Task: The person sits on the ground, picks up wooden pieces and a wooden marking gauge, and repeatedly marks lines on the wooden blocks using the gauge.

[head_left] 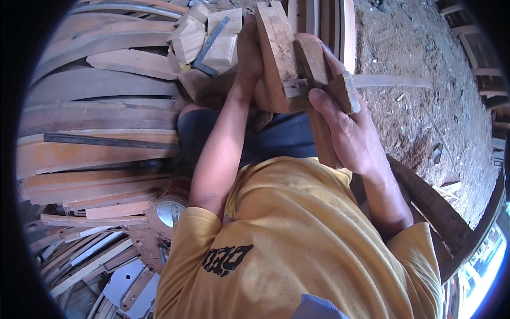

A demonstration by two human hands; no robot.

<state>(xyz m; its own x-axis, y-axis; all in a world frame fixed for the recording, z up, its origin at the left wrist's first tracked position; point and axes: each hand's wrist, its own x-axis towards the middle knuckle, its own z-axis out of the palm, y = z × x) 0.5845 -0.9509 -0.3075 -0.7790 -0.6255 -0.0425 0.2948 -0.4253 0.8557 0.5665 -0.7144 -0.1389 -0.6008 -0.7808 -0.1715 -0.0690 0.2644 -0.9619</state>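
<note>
Our L hand (249, 56) lies along the big wood block (276, 64), by our lap (284, 139); can't tell if those fingers pinch. Our R hand (348, 127) wraps thumb & fingers round a smaller wood pc (313, 61) at the block's R side. To our L we've a red can (172, 204) w/ pale top, contents unclear.
</note>
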